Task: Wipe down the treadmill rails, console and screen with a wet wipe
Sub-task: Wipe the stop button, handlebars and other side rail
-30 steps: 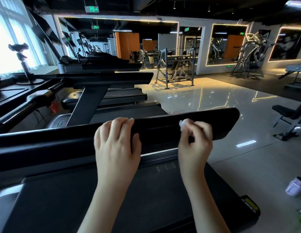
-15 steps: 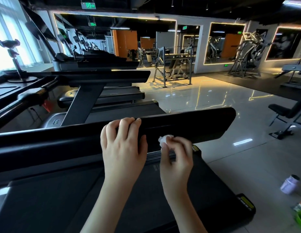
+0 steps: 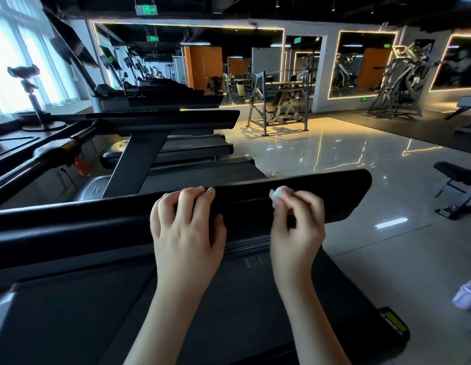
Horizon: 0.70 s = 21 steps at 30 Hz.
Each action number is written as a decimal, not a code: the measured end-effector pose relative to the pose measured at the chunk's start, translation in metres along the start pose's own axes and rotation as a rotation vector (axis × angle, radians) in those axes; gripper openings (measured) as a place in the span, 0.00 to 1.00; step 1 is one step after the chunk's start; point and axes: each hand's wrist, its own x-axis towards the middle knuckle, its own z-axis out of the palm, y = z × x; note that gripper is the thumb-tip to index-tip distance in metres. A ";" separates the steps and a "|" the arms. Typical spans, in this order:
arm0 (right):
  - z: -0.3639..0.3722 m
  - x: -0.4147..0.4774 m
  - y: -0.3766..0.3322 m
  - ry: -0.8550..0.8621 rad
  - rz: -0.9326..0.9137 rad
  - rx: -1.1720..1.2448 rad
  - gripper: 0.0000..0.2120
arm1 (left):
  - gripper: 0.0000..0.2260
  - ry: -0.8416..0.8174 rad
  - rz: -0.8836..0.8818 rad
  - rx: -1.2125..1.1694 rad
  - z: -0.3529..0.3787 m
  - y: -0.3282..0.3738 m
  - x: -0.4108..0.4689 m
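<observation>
A long black treadmill side rail (image 3: 342,196) crosses the view from lower left to its rounded end at the right. My left hand (image 3: 187,227) rests on the rail with its fingers curled over the top edge. My right hand (image 3: 297,227) pinches a small crumpled white wet wipe (image 3: 277,194) and holds it against the rail's near face, just right of my left hand. Below the rail lies the dark treadmill belt (image 3: 229,312). The console and screen are out of view.
A row of other treadmills (image 3: 160,122) runs back along the left by the windows. A phone stand (image 3: 31,98) rises at far left. On the glossy floor at right stand a bench (image 3: 460,185) and a pale lilac canister (image 3: 466,296). Weight machines (image 3: 279,101) fill the back.
My right hand dipped left and below the rail with the wipe, then came back up and right onto the rail's face. My left hand stayed on the rail.
</observation>
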 end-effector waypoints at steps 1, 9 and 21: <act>0.001 0.005 0.001 0.014 0.011 -0.013 0.05 | 0.16 0.002 -0.002 0.001 0.000 0.001 0.000; -0.011 0.024 0.005 -0.113 -0.088 -0.048 0.07 | 0.17 -0.010 -0.032 0.052 -0.002 0.006 -0.002; -0.032 0.016 0.022 -0.063 0.040 0.003 0.03 | 0.16 -0.029 -0.005 0.125 0.004 0.039 0.000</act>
